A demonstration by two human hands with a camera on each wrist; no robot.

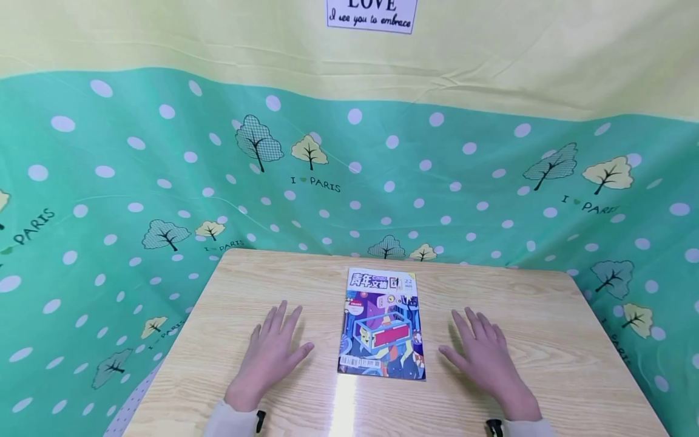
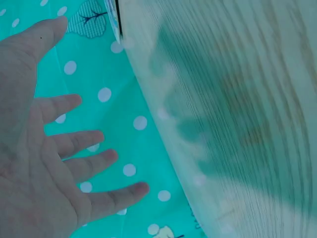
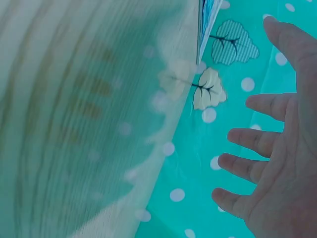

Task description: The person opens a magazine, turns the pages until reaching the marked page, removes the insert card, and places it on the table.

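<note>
A magazine (image 1: 382,325) with a colourful purple and blue cover lies flat on the wooden table, between the two hands. To its left, my left hand (image 1: 271,352) hovers with fingers spread, apart from the magazine. On the other side, my right hand (image 1: 483,358) is held the same way, its thumb toward the magazine's right edge. Both palms show in the wrist views, the left hand (image 2: 44,148) and the right hand (image 3: 277,144) with nothing in them. Only a thin edge of the magazine (image 3: 205,29) shows in the right wrist view.
The light wooden table (image 1: 546,328) reflects a bright streak of light below the magazine. Behind and beside it hangs a green and yellow cloth (image 1: 327,218) with white dots and printed trees. Dark bands circle both wrists.
</note>
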